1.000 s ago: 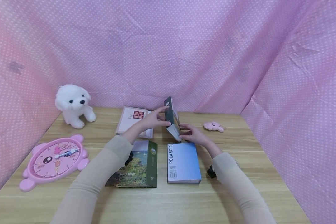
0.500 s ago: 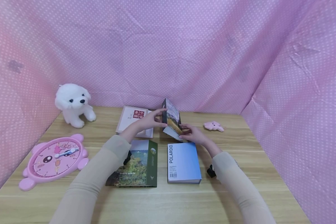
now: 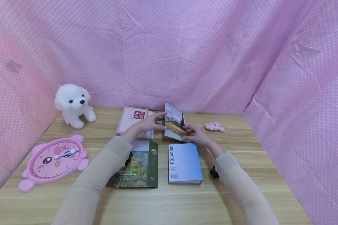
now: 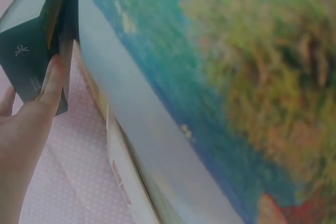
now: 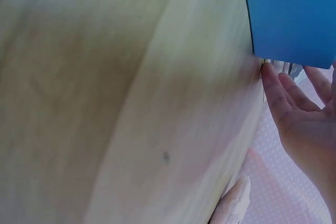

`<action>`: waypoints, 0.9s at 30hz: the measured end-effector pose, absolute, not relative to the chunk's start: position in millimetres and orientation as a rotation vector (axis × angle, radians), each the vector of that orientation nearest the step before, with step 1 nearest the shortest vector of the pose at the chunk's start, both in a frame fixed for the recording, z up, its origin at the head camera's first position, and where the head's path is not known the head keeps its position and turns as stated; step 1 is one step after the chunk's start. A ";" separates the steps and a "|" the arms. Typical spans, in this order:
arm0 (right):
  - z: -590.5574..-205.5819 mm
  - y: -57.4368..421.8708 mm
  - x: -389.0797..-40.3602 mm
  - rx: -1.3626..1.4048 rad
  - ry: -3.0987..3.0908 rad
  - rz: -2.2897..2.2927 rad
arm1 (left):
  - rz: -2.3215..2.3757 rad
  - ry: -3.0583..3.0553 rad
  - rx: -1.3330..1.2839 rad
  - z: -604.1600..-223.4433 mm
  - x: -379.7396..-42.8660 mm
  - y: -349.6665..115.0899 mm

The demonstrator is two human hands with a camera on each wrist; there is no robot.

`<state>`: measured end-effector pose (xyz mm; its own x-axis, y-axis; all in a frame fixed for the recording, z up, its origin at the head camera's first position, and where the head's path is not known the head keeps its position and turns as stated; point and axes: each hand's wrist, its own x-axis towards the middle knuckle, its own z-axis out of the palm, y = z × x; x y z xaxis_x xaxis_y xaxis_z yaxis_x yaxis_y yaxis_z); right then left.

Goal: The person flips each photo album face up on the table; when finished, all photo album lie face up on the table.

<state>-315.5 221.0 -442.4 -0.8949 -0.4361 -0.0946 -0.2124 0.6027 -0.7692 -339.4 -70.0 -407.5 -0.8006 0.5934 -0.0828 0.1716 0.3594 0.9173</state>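
Both hands hold a photo album (image 3: 174, 120) with a landscape painting of a golden field on its cover. It leans back at the rear of the table, cover towards me. My left hand (image 3: 147, 122) grips its left side, fingers and thumb spread along the dark green spine (image 4: 29, 59) in the left wrist view. At the lower right edge my right hand (image 3: 196, 136) holds it by the fingertips. In the right wrist view, a blue POLAROID album (image 5: 294, 17) hides part of the held album. That blue album lies flat just in front of the right hand.
Another photo album (image 3: 138, 165) with a seaside painting lies under my left forearm. Behind it is a white album (image 3: 126, 120) with red characters. A plush dog (image 3: 73, 104) and pink toy clock (image 3: 56, 159) are at left, a small pink plush (image 3: 215, 126) at right.
The held album has turned from showing its dark spine to showing its painted cover, and it leans further back. Both hands stay on it, the left slightly lower. Other objects stay put.
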 end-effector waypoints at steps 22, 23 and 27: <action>-440.9 220.5 -319.4 -0.599 2.747 -0.917 | 1.225 2.297 0.595 -423.9 -341.1 -61.9; -440.6 220.1 -319.8 -0.596 2.749 -0.909 | 1.213 2.306 0.592 -424.6 -341.6 -61.3; -440.7 220.0 -320.3 -0.581 2.754 -0.902 | 1.178 2.354 0.592 -425.7 -341.0 -61.0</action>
<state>-320.3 220.0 -440.7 -0.9063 -0.4194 -0.0533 -0.3066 0.7389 -0.6000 -341.0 -61.0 -425.7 -0.8117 0.5515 -0.1922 0.1767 0.5456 0.8192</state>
